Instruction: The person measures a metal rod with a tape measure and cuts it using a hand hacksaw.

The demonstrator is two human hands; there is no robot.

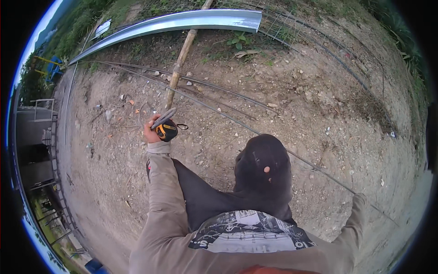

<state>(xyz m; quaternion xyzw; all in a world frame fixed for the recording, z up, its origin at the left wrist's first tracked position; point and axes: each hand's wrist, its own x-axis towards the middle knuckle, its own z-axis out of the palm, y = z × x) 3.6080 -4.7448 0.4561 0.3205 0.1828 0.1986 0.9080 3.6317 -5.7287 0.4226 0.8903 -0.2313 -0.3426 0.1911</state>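
A black-and-orange tape measure [168, 132], its strap [183, 126] looping out to the right, is held together with a slim grey hand tool [163, 118] slanting above it; a long, thin metal rod [320, 170] stretches diagonally from far left to near right

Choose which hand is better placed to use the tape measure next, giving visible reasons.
Probably the left hand: it holds the tape measure. The right cuff is far across, by the long rod, and the right hand itself is hidden.
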